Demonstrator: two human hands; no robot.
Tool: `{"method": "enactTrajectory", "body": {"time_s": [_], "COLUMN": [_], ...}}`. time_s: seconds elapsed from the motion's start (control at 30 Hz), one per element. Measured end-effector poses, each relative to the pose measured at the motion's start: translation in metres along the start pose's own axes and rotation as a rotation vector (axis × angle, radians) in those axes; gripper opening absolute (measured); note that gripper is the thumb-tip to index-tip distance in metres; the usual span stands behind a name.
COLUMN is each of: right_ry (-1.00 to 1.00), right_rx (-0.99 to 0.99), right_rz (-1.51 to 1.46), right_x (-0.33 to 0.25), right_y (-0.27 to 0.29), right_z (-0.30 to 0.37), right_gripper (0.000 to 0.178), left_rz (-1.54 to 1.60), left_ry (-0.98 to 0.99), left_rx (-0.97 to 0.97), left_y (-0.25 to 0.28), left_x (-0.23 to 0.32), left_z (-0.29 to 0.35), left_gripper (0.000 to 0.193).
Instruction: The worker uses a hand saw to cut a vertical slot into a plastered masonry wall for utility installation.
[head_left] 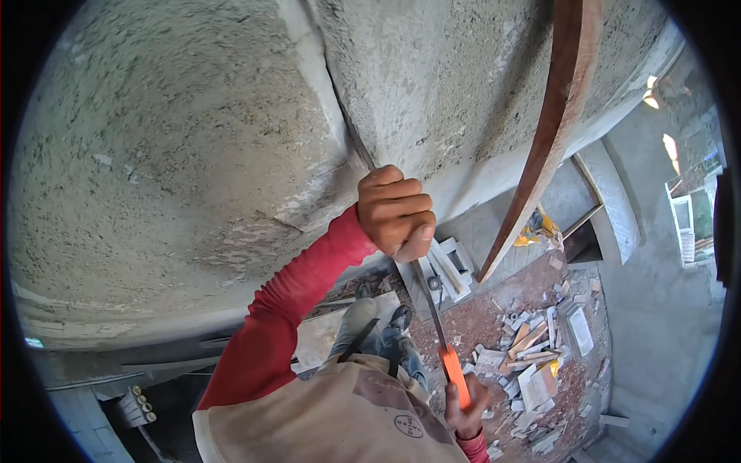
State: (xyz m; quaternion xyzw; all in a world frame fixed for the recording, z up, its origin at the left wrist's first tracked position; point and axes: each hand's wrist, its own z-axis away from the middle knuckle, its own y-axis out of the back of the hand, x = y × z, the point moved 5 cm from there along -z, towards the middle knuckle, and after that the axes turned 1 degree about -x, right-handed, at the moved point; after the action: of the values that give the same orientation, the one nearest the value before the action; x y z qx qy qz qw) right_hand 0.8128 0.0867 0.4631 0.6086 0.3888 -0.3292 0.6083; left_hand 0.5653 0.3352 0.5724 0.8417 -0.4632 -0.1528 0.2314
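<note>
Mid-frame, the left hand (396, 212) is clenched on a long bar (427, 297) jammed into the wall (177, 154) crack, the right hand (465, 409) wraps its orange handle (455, 376) at lower right: prying, which calls for steady leverage.

A single head-worn fisheye view is given. The rough plaster wall (177, 154) is seen close ahead, and the rubble-strewn floor (532, 339) far below.
</note>
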Motion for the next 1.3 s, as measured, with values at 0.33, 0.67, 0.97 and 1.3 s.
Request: {"method": "enactTrajectory", "body": {"time_s": [0.33,0.67,0.97,1.3], "right_ry": [-0.275,-0.179,-0.09,-0.053], "right_rx": [-0.336,-0.063,-0.018,0.015], "right_rz": [-0.246,0.225,0.061,0.045], "right_x": [-0.009,0.025,0.062,0.044], "right_y": [-0.024,-0.03,-0.085,-0.119], "right_z": [-0.019,-0.003,-0.045,-0.076], "right_gripper": [0.046,0.042,0.044,0.045], "left_rz": [0.02,0.146,0.033,-0.079], "left_ry": [-0.015,-0.181,-0.306,-0.314], "left_rx": [0.02,-0.055,-0.055,-0.049], "left_y": [0.002,-0.029,0.003,-0.007], "left_x": [0.007,0.077,0.046,-0.005], "left_z": [0.017,0.048,-0.003,0.042], "left_gripper": [0.026,0.029,0.03,0.029]}}
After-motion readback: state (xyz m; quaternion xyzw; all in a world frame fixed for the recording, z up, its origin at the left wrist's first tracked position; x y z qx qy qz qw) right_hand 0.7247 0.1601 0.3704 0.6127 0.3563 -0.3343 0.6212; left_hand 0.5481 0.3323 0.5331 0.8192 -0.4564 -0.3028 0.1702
